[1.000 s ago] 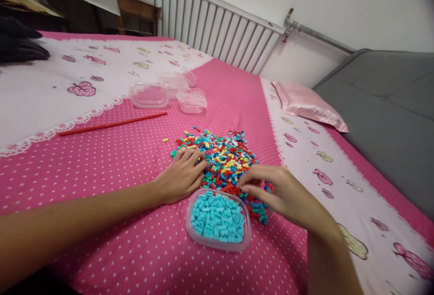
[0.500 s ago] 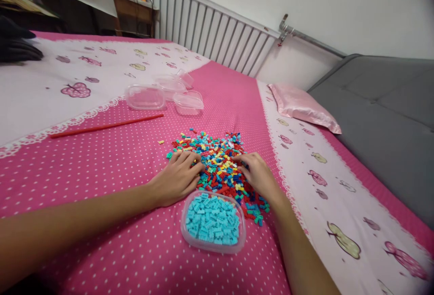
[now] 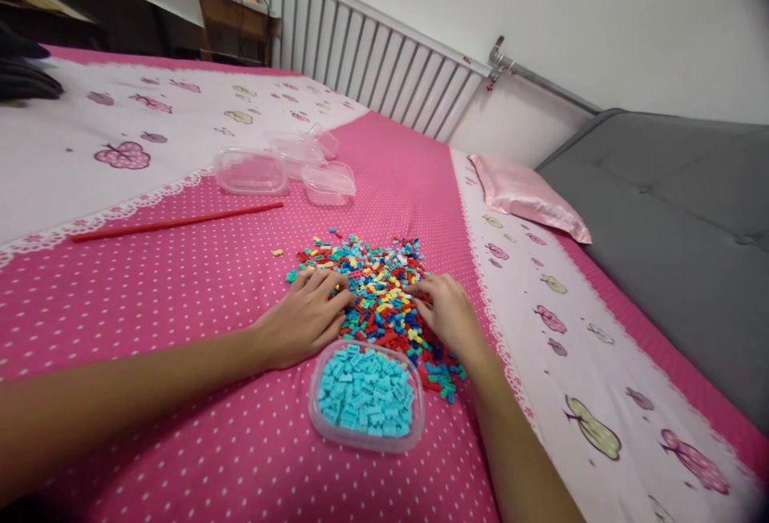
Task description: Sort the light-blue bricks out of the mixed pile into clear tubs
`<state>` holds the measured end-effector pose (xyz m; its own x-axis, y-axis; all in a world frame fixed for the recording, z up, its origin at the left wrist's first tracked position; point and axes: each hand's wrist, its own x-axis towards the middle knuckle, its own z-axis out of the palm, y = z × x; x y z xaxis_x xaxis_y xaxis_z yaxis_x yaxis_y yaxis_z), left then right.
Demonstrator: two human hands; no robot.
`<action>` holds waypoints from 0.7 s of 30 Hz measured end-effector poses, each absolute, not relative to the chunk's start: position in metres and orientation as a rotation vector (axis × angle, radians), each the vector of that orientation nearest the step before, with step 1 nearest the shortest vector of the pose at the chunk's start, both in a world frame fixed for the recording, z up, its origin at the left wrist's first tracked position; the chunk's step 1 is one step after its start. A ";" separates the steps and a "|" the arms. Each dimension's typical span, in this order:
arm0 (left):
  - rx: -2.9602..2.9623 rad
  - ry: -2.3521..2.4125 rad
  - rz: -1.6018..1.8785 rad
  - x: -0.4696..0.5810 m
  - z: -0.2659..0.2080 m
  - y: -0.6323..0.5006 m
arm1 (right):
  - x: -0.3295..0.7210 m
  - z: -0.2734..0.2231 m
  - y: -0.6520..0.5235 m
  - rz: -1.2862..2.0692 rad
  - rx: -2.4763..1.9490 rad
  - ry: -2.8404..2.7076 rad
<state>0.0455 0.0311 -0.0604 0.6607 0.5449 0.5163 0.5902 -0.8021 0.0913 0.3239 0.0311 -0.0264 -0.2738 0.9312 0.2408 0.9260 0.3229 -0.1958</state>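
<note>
A loose heap of small toy building bricks (image 3: 384, 299) in red, blue, yellow, green and light blue lies on the bed. My left hand (image 3: 316, 307) rests at the heap's left edge, its fingers bent but apart, with the tips among the bricks. On the right side of the heap, my right hand (image 3: 448, 311) has thumb and forefinger brought together over the bricks; whatever is between the tips is too small to make out. Just in front of the heap, nearer to me, a clear plastic tub (image 3: 366, 441) is full of light-blue bricks only.
Several clear plastic containers (image 3: 252, 172) stand farther back. A thin red stick (image 3: 180, 223) lies to the left on the pink dotted bedsheet (image 3: 180, 291). A pink pillow (image 3: 529, 196) sits by the grey headboard (image 3: 673, 195). A white radiator (image 3: 372, 50) lines the wall.
The view has shifted slightly, so everything sits a little farther left. My right thumb and forefinger have drawn closer together over the heap; my left hand stays at its edge.
</note>
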 end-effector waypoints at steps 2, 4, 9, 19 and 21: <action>-2.785 -0.956 -0.831 0.045 -0.061 0.031 | 0.323 -0.027 0.031 0.013 -1.678 -2.251; -2.787 -0.958 -0.831 0.045 -0.061 0.031 | 0.323 -0.027 0.031 0.007 -1.681 -2.214; -2.793 -0.957 -0.811 0.045 -0.061 0.031 | 0.327 -0.024 0.033 0.020 -1.665 -2.077; -2.771 -0.950 -0.774 0.046 -0.060 0.030 | 0.317 -0.042 0.045 0.068 -1.510 -2.136; -2.768 -0.949 -0.771 0.045 -0.060 0.030 | 0.316 -0.041 0.044 0.042 -1.518 -2.157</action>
